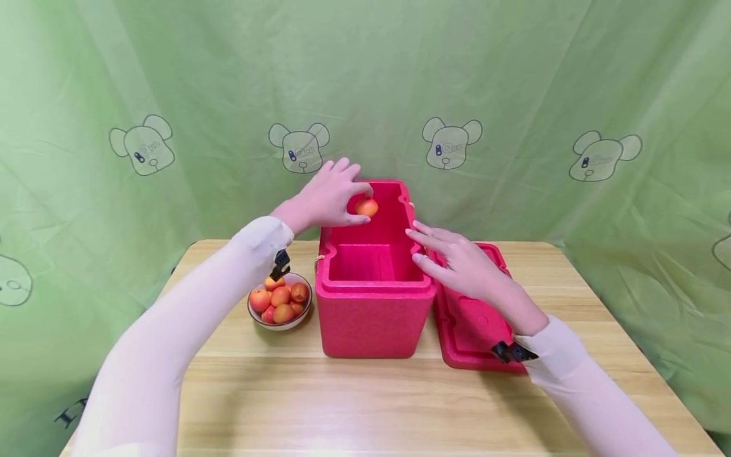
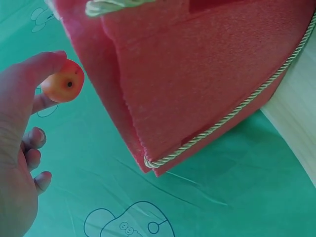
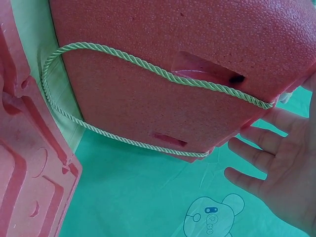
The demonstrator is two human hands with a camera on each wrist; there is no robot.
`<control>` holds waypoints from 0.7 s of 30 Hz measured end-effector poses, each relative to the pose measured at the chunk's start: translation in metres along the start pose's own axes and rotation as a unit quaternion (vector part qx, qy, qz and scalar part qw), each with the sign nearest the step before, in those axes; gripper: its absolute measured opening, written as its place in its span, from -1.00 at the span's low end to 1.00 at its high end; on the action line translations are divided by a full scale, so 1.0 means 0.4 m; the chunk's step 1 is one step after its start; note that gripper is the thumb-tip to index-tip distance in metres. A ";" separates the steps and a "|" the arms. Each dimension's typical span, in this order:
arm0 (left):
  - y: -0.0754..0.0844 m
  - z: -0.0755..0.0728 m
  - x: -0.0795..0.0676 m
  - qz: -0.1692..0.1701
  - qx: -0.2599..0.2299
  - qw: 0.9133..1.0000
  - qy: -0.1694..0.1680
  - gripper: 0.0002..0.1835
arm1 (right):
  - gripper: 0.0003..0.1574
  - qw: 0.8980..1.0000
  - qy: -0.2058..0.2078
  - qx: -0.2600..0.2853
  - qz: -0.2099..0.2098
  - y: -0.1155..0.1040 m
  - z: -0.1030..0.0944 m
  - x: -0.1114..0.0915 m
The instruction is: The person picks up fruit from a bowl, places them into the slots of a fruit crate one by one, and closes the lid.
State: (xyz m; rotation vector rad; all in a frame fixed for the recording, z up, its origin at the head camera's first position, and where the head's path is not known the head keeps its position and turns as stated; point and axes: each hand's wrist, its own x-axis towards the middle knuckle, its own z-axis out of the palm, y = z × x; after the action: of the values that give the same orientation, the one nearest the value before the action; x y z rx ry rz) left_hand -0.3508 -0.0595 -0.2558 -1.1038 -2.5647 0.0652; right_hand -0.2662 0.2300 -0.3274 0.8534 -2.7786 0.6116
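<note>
My left hand (image 1: pixel 331 197) is over the far left part of a red foam box (image 1: pixel 374 327), which stands with its top uncovered. It pinches a small round orange-red fruit (image 1: pixel 367 207) between thumb and index finger; in the left wrist view the fruit (image 2: pixel 63 85) shows a dark spot at one end. The other fingers are clear of it. My right hand (image 1: pixel 462 261) has its fingers stretched out at the box's right rim. In the right wrist view those fingertips lie along the rim, near the end of a rope handle (image 3: pixel 170 76).
Left of the box sits a white bowl (image 1: pixel 291 326) with a dark rim, heaped with several similar fruits (image 1: pixel 280 296). The red lid (image 1: pixel 476 320) lies on the wooden table (image 1: pixel 274 400) to the right, partly under my right arm. A green curtain (image 1: pixel 365 63) hangs behind.
</note>
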 end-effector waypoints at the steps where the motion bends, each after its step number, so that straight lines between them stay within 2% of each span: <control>1: -0.001 0.003 0.000 0.000 0.002 1.000 0.000 -0.51 | -0.24 1.000 0.000 0.000 0.001 0.000 0.000 0.000; 15: -0.011 0.018 -0.012 0.001 -0.003 1.000 -0.004 -0.53 | -0.23 1.000 0.000 0.005 0.000 0.001 0.001 0.000; 21: -0.013 0.023 -0.016 -0.004 -0.006 1.000 -0.010 -0.47 | -0.24 1.000 0.003 0.006 -0.002 0.002 0.003 0.000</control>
State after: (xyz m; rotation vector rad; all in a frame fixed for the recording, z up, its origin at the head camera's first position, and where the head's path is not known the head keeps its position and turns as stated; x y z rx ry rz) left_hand -0.3534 -0.0668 -0.2654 -1.1029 -2.5896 0.0596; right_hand -0.2666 0.2301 -0.3288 0.8573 -2.7698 0.6313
